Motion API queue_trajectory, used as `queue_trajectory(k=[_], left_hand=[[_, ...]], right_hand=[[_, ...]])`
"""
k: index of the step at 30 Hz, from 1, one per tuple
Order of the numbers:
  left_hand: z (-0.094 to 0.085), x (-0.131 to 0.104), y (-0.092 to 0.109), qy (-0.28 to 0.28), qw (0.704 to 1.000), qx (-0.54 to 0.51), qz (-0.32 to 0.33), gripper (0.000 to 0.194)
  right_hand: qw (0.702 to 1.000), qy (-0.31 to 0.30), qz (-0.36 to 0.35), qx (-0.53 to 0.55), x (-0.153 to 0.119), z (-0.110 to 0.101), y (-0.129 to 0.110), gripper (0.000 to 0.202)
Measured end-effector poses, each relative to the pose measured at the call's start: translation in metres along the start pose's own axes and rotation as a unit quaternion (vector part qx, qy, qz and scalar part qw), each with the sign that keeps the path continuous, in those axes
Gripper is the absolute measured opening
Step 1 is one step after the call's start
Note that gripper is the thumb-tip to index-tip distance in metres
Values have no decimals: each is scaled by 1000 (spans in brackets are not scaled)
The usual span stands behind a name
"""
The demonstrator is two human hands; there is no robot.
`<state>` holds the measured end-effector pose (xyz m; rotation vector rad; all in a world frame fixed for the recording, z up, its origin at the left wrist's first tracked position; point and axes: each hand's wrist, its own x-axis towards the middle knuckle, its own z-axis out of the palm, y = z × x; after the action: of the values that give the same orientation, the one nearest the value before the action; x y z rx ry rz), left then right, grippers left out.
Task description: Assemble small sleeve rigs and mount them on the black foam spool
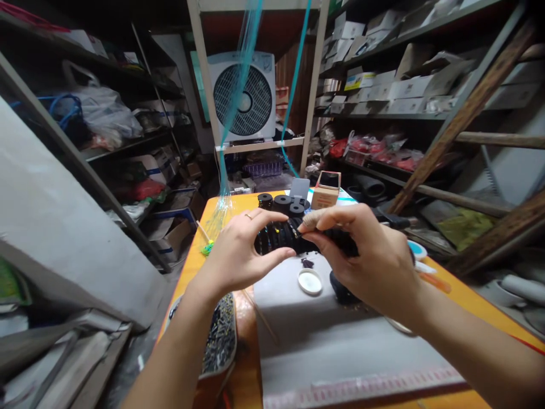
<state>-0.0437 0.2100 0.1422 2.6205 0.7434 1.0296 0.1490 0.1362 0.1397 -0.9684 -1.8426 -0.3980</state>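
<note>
Two bare hands are raised above a yellow table (472, 304): the left hand (242, 250) is held open; the right hand (370, 255) is pinched, any contents indiscernible. Black spools (272, 241) are lined up just beyond.

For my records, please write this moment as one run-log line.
left hand: thumb and forefinger apart | right hand: fingertips close, any held item unclear | beyond hands: black spools | nearby: white dish on pale sheet

Black spools (279, 203), yellow table (209, 218), turquoise strands (251, 28)
</note>
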Motion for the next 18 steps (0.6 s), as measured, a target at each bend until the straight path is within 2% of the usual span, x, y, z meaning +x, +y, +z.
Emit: queue_trajectory(k=[3, 6, 18], left_hand=[[0, 0, 0, -1, 1000, -3, -6, 41], [-1, -1, 1, -3, 1000, -5, -5, 41], [0, -1, 1, -1, 1000, 0, -7, 44]], right_hand=[[998, 0, -34, -44, 0, 2, 1, 20], [998, 5, -39, -54, 0, 4, 3, 20], [997, -22, -65, -22, -2, 8, 7, 21]])
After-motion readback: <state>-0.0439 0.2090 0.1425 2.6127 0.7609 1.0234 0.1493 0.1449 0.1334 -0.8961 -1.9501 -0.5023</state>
